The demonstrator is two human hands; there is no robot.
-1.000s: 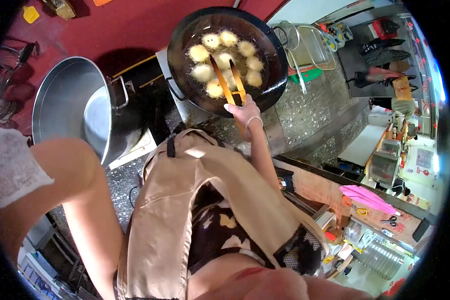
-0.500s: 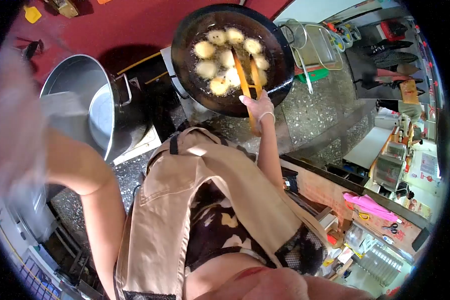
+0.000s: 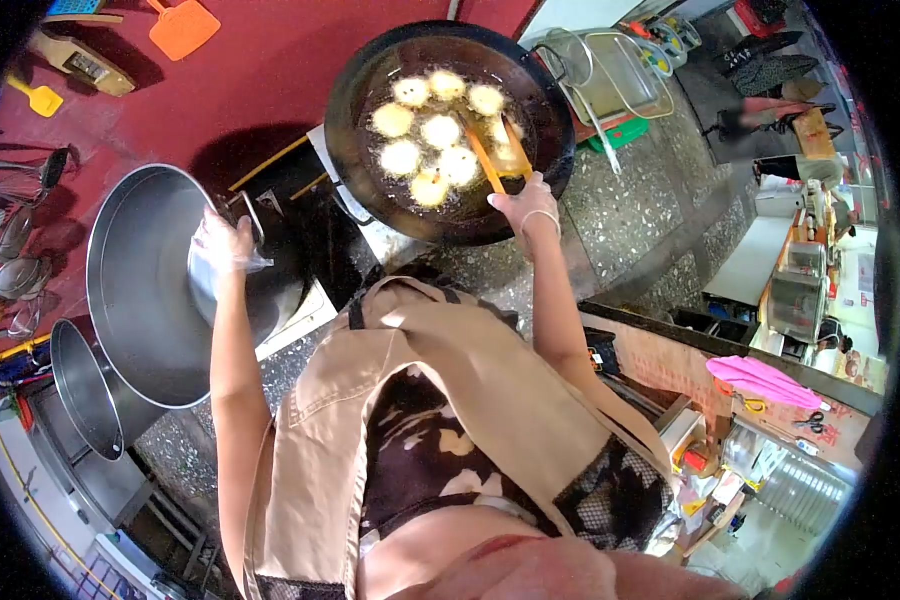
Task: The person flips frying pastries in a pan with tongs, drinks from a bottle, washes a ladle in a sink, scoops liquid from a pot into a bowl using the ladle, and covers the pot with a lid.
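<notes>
My right hand [image 3: 530, 205], in a thin clear glove, is closed on wooden tongs [image 3: 482, 154]. The tongs reach into a black wok [image 3: 355, 190], one arm beside a round pale piece at the right. Several pale yellow rounds [image 3: 440, 131] float in bubbling oil. My left hand [image 3: 222, 243], also in a clear glove, is closed over the near rim of a large metal pot [image 3: 135, 290], by its loop handle [image 3: 253, 218]. Part of the rim is hidden under that hand.
A smaller metal pot [image 3: 85, 390] stands at the left. Ladles and whisks [image 3: 20, 275] hang on the red wall, near a yellow spatula [image 3: 40, 99] and an orange one [image 3: 183, 28]. Right of the wok are a wire strainer [image 3: 570, 58] and a rectangular tray [image 3: 620, 85].
My left hand has come from the left edge, where it was raised and blurred, onto the large pot. The tongs have shifted right among the rounds. The view has shifted, showing more at the left.
</notes>
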